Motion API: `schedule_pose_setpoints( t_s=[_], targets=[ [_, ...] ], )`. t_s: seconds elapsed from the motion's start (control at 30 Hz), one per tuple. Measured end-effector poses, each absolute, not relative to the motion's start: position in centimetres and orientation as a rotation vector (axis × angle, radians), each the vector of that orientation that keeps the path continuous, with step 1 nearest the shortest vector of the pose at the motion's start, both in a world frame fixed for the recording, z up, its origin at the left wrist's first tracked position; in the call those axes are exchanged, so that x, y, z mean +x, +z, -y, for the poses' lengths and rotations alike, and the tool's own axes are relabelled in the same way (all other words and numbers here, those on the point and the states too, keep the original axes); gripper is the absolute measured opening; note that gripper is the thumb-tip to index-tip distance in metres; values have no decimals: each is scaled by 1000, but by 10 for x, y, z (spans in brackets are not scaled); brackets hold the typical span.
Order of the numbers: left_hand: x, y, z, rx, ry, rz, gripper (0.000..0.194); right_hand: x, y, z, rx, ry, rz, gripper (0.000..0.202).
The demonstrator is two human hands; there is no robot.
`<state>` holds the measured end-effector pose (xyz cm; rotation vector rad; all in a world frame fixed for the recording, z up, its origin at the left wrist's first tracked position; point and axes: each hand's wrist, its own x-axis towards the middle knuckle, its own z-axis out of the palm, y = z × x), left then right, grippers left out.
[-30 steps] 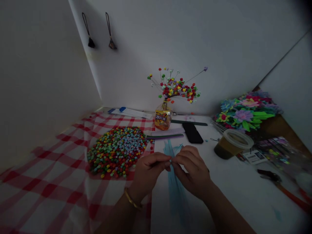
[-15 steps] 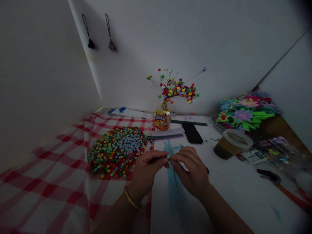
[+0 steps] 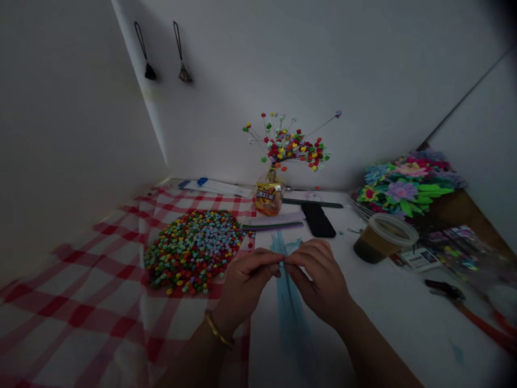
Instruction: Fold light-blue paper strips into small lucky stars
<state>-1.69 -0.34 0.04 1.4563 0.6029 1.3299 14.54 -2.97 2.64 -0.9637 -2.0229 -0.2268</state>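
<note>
Between my two hands is a tiny light-blue folded paper piece [image 3: 281,265], mostly covered by the fingertips. My left hand [image 3: 248,280], with a gold bangle at the wrist, pinches it from the left. From the right, my right hand [image 3: 321,280] pinches the same piece, thumb and index finger almost touching those of the left. Long light-blue paper strips [image 3: 286,312] lie on the white surface below and behind the hands. A big heap of small colourful paper stars [image 3: 194,250] rests on the red and white checked cloth [image 3: 84,315] at the left.
A bottle [image 3: 269,196] holding star-tipped stems stands at the back, with a black phone [image 3: 318,220] to its right. Further right are a lidded plastic cup [image 3: 383,237], fuzzy flowers [image 3: 404,186], a card [image 3: 422,260] and pliers [image 3: 446,289].
The fingertips of both hands have shifted slightly around the small blue piece, which is now more hidden. The view has moved very little.
</note>
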Motion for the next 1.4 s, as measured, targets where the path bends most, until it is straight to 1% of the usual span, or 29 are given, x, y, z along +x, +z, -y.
schedule_pose_setpoints(
  t_s=[0.3,0.4,0.47,0.53,0.6,0.67,0.73,0.83,0.9,0.97,1.17,1.4],
  targets=[
    [-15,-2,4,1501,1347,-625,19,140,23,29,-1013,-248,2054,11],
    [-16,-1,3,1531,1323,-648,19,139,22,29,-1047,-197,2023,12],
    [-18,1,4,1574,1309,-660,21,140,22,30,-1089,-65,1964,12],
    [-20,2,4,1635,1299,-648,22,142,22,31,-1145,166,1887,11],
    [-20,2,5,1663,1296,-637,20,144,21,32,-1195,419,1821,12],
    [-20,2,6,1590,1290,-647,16,146,21,33,-1207,558,1779,11],
    [-18,1,6,1413,1280,-654,11,146,22,33,-1185,511,1769,10],
    [-15,1,7,1160,1248,-610,8,144,24,33,-1067,205,1808,4],
    [-14,2,7,1084,1233,-568,9,143,26,32,-970,2,1855,6],
    [-14,3,7,1067,1217,-546,10,142,27,32,-908,-115,1907,9],
    [-16,3,7,1084,1177,-617,11,144,26,32,-855,-190,2001,13],
    [-16,2,6,1071,1173,-576,10,139,22,33,-897,-203,2015,10]
  ],
)
